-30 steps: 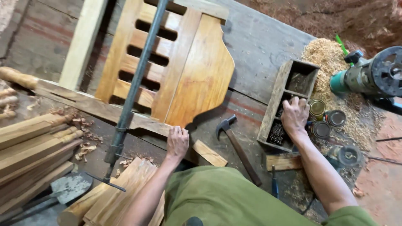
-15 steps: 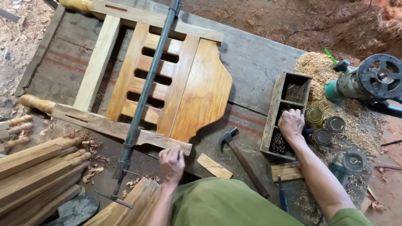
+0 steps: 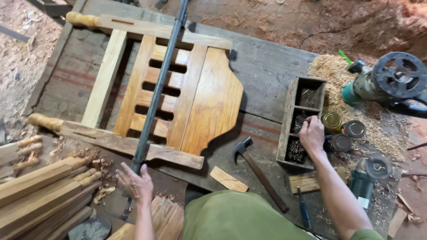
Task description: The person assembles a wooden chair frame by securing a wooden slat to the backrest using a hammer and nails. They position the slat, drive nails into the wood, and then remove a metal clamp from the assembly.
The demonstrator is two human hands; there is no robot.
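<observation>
I see my right hand dipping curled fingers into the nail box near the workbench's right edge, grip hidden; my left hand loosely holds the bar clamp across the chair back. Next, I judge, comes picking a nail.

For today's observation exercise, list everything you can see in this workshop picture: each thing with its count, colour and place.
Wooden frame: one, orange-brown, flat on the bench, centre.
Bar clamp: one, dark metal, lying across the frame.
Hammer: one, dark head, brown handle, right of the frame.
Nail box: one, grey wood, three compartments, right side.
Tins: three, round, beside the box.
Power tool: one, green and black, far right on sawdust.
Turned legs: a stack, pale wood, lower left.
Wood offcut: one, pale, near the hammer.
Bench: one, grey planks.
Left hand: on the clamp's near end.
Right hand: reaching into the nail box.
</observation>
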